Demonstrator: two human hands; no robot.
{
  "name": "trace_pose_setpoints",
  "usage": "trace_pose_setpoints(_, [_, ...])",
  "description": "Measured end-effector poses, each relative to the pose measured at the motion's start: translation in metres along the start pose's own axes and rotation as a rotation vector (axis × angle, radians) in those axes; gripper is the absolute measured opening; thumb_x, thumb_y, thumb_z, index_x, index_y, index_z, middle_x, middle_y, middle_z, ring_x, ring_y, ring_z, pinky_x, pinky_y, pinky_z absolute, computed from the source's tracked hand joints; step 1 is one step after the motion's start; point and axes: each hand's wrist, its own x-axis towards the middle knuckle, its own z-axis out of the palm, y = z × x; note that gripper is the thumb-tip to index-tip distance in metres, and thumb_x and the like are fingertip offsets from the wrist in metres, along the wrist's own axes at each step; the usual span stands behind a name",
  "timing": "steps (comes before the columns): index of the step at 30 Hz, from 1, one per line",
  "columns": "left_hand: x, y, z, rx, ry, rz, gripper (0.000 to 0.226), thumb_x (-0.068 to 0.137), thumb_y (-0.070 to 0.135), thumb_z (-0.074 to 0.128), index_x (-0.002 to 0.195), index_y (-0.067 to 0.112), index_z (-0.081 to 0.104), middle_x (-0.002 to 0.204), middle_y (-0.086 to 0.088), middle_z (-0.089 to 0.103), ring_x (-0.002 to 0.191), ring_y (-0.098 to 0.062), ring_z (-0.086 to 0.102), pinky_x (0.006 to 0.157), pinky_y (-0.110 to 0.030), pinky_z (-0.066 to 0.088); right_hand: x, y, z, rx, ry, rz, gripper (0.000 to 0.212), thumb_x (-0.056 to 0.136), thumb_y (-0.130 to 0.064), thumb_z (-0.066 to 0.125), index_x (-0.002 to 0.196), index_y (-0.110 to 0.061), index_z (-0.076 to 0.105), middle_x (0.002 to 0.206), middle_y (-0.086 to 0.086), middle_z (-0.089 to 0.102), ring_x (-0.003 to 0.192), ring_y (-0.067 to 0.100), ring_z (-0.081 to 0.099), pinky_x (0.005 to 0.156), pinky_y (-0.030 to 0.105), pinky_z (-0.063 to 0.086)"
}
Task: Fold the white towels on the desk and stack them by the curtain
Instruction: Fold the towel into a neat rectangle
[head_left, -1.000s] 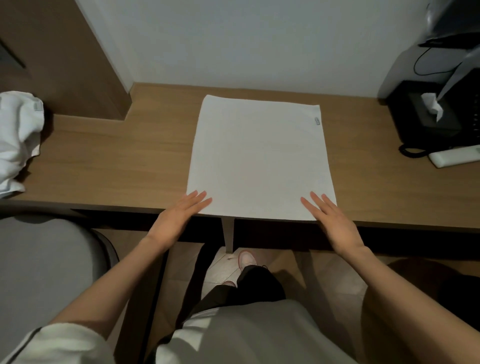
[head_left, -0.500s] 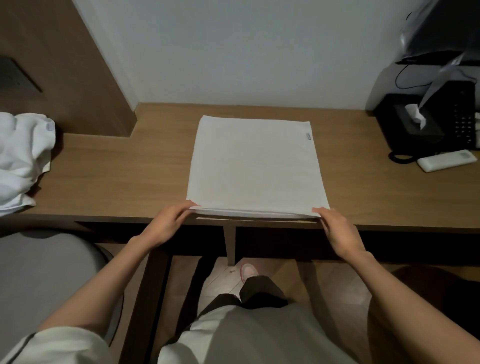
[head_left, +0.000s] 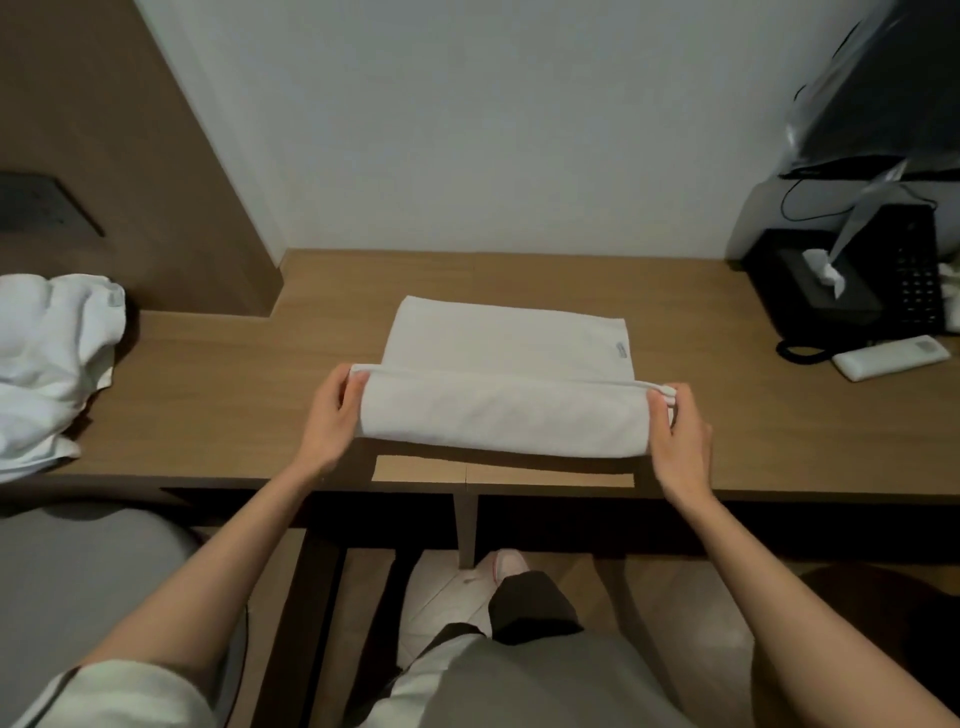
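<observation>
left hand (head_left: 332, 415) and right hand (head_left: 675, 423) pinch the ends of the raised near hem of the flat white cloth towel (head_left: 498, 415), which lies left-to-right, its far hem seemingly straight ahead of both.

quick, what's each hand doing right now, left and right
Left hand: closed, pinching the left end of the white towel at its folded-over edge.
Right hand: closed, pinching the right end of that same edge.
</observation>
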Motion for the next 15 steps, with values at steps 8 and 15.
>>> trace_pose_setpoints(8, [0.078, -0.004, 0.017, 0.095, 0.033, -0.045, 0.019, 0.1, 0.032, 0.041, 0.102, 0.018, 0.053, 0.093, 0.005, 0.057, 0.082, -0.007, 0.054, 0.067, -0.021, 0.041, 0.064, -0.013, 0.022, 0.017, 0.059, 0.068, 0.015, 0.1, -0.036, 0.042, 0.1, -0.022, 0.048, 0.086, -0.012, 0.055, 0.078, 0.002, 0.052, 0.06, 0.025, 0.042])
trace_pose_setpoints(15, [0.155, 0.0, 0.042, 0.102, 0.005, -0.121, 0.028, 0.102, 0.034, 0.031, 0.101, 0.012, 0.049, 0.094, 0.001, 0.052, 0.086, -0.016, 0.049, 0.077, -0.033, 0.04, 0.138, -0.009, 0.044, 0.061, 0.027, 0.165, 0.018, 0.098, -0.034, 0.045, 0.093, -0.018, 0.051, 0.085, -0.007, 0.056, 0.083, 0.017, 0.055, 0.071, 0.034, 0.043])
